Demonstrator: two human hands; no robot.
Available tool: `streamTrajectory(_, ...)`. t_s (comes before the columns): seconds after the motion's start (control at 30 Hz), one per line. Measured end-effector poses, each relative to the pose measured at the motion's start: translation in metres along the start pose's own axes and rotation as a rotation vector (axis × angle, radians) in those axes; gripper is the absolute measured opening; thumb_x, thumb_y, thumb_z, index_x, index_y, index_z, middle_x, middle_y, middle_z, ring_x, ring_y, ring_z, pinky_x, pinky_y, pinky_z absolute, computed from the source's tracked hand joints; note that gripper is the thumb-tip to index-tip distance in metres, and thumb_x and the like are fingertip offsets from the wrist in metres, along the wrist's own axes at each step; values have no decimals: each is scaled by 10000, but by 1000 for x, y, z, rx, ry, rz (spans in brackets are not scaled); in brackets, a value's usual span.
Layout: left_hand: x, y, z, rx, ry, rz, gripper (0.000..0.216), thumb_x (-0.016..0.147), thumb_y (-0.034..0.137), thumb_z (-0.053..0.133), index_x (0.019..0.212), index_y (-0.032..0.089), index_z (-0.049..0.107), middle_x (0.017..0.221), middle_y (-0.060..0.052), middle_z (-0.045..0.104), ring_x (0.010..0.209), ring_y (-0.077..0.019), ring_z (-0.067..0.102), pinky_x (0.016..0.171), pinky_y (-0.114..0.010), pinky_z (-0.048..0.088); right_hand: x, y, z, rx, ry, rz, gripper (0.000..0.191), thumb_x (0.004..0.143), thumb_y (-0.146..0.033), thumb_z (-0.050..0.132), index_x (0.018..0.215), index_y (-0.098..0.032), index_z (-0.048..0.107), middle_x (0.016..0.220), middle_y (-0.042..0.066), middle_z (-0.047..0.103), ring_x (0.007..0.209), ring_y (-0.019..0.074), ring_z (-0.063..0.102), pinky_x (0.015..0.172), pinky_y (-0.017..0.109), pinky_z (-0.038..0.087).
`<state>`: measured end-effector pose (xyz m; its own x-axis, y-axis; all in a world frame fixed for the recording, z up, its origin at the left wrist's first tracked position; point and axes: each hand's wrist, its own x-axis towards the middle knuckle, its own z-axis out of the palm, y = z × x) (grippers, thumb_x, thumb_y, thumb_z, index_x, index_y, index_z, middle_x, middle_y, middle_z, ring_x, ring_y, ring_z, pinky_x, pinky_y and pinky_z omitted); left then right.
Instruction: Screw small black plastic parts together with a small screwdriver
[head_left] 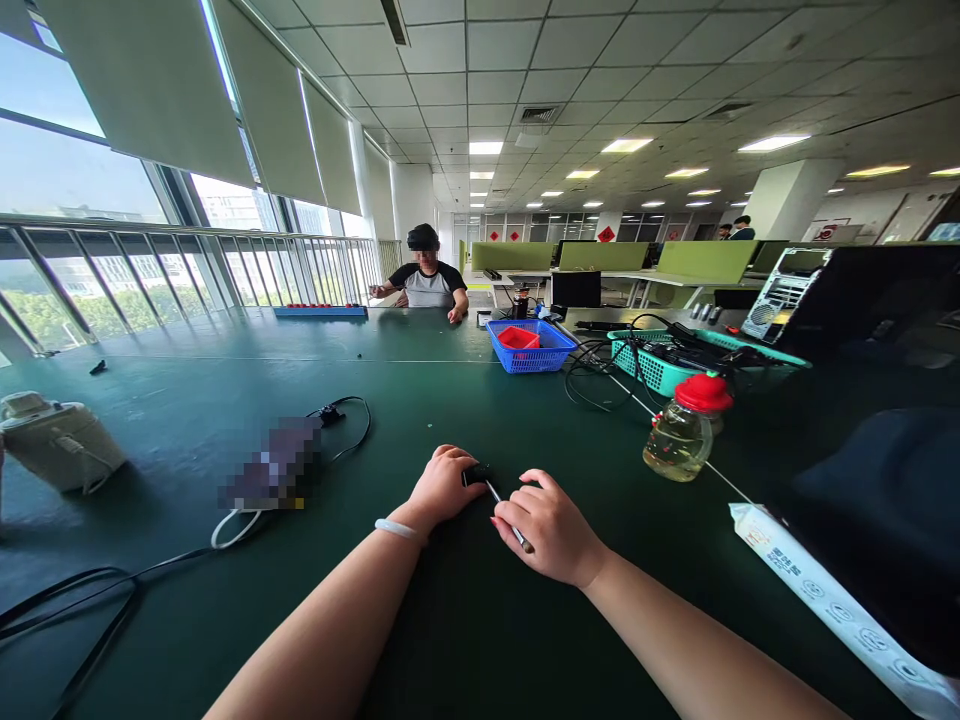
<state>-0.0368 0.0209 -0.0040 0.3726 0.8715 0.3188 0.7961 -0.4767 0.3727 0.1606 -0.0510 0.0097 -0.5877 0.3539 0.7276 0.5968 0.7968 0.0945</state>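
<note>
My left hand (441,487), with a white band on the wrist, is closed on a small black object (475,474) at the table surface. Its exact kind is too small and dark to make out. In my right hand (553,532) is a slim stick-like tool (493,491) with a silvery shaft, pinched between thumb and fingers. One end of the tool meets or nearly meets the black object; its brownish other end sticks out below my fingers toward me.
A blurred phone-like item (274,465) with cables lies left, beyond it a beige bottle (60,440). To the right stand a red-lidded jar (681,440), a white-blue long box (832,605), a blue basket (532,358) and a teal basket (652,372) of cables. Another person (427,285) sits opposite.
</note>
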Motion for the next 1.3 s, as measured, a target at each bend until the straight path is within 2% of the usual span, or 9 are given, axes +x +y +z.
streamTrajectory(0.67,-2,4,-3,-20,6,15,262,765,347,749,993,219,770,1078,-72,739,1154,-282,575,1038,-421,450,0,-1,1,0,5,17,205,918,-153,490,740,-198,579,589,-40,537,564,123,475,926,346,375)
streamTrajectory(1.0,-2,4,-4,-2,-11,3,319,783,369,739,1061,215,766,1119,-79,732,1186,-283,557,1035,-406,459,1,-2,0,12,2,34,218,923,-151,485,733,-195,583,587,-40,539,559,116,483,946,343,367)
streamTrajectory(1.3,-2,5,-4,6,-15,5,284,783,349,737,1037,225,763,1116,-72,734,1192,-280,560,1050,-414,452,0,-1,-1,21,-4,42,214,924,-155,487,741,-199,589,589,-33,555,567,124,497,935,345,374)
